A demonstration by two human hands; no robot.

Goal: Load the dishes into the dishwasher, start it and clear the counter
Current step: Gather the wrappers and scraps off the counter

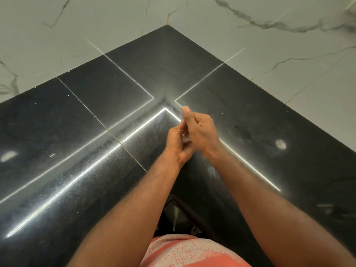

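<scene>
Both hands, left and right, grip pinching a small pale scrap above the black corner counter, marble wall behind.

A small whitish scrap sits pinched between the left hand and right hand, mostly covered and too blurred to identify. The surface runs off both side edges, and the forearms hide its near corner.

black speckled counter, white grey-veined wall, coral/white shirt
</scene>
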